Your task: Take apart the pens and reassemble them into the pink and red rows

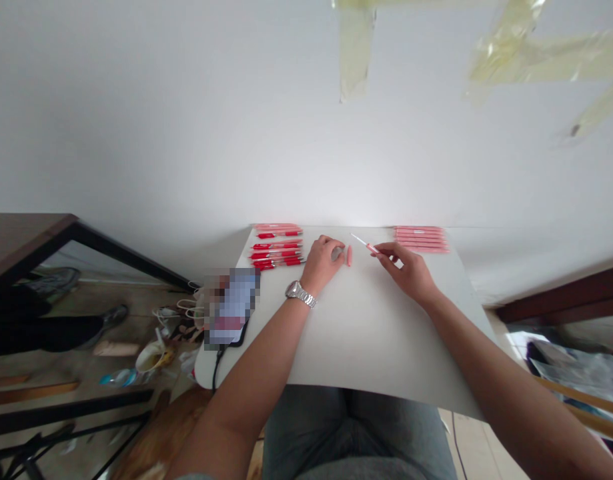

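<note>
My right hand point(403, 267) pinches a disassembled pen point(371, 248) between thumb and fingers above the white table. A thin white refill point(358, 239) sticks out of its pink and white part, pointing up and left. My left hand point(327, 260), with a metal watch on the wrist, is at the table's middle, thumb and index finger curved with a gap between them. Just right of those fingertips is a short pink pen piece point(349, 256); whether they touch it I cannot tell.
On the table's left are red pens point(276, 255) and pink pen parts point(276, 227). A row of pink pens point(421, 240) lies at the back right. A phone point(233, 307) with a cable rests at the left edge. A wall point(306, 147) stands behind the table.
</note>
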Demonstrator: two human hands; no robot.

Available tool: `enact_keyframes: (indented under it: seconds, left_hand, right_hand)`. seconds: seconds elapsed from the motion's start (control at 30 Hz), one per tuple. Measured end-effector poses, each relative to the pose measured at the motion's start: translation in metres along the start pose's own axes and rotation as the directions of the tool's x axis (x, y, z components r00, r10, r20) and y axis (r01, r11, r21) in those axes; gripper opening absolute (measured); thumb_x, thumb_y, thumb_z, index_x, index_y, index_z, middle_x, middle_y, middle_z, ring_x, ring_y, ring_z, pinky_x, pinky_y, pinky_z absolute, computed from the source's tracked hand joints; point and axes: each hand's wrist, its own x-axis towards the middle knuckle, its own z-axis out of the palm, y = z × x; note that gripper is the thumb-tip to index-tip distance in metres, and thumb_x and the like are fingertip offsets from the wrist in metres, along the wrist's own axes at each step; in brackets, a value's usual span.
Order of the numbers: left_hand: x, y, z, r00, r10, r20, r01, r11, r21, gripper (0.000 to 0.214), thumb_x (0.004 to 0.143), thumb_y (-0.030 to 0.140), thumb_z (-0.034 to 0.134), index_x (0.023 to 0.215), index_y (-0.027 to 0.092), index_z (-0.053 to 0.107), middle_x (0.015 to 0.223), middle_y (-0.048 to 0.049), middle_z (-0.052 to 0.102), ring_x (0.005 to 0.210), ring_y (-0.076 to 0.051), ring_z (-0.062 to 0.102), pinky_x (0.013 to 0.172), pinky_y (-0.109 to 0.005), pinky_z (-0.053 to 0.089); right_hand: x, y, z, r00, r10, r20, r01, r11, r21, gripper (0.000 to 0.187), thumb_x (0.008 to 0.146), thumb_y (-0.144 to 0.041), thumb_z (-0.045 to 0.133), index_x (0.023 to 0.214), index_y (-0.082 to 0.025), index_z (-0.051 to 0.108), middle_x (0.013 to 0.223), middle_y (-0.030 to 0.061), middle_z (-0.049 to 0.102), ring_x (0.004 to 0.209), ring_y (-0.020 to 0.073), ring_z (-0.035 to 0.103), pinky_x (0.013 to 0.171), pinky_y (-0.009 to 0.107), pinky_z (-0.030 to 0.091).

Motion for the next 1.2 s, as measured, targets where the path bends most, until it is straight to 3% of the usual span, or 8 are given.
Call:
enact_keyframes:
  seconds: [0.83, 1.2]
  left_hand:
    - [-0.0002, 0.0027, -0.0024, 0.999, 0.037, 0.034, -0.036, 0.998, -0.041, 0.017, 0.089, 0.01, 0.065, 0.098, 0.025, 0.062, 0.097, -0.0023, 0.071, 0.092, -0.02, 0.065, 0.088, -0.035, 0.053]
    - [0.0026, 0.0015, -0.0042, 0.998, -0.052, -0.031, 0.042, 0.964, -0.264, 0.012, 0.09, 0.016, 0.064, 0.099, 0.024, 0.064, 0.099, -0.0014, 0.071, 0.086, -0.016, 0.066, 0.084, -0.032, 0.053]
  right_hand:
    - [-0.0009, 0.004, 0.0009, 1.0, 0.006, 0.009, -0.006, 1.0, -0.015, 0.028, 0.101, -0.044, 0.059, 0.117, -0.024, 0.071, 0.103, 0.0061, 0.079, 0.083, 0.0199, 0.07, 0.076, 0.035, 0.056]
    - [-0.0011, 0.0008, 0.0001, 1.0, 0.021, 0.02, -0.021, 1.0, -0.004, 0.029, 0.101, -0.047, 0.059, 0.117, -0.025, 0.069, 0.105, 0.0067, 0.079, 0.088, 0.022, 0.072, 0.076, 0.037, 0.057]
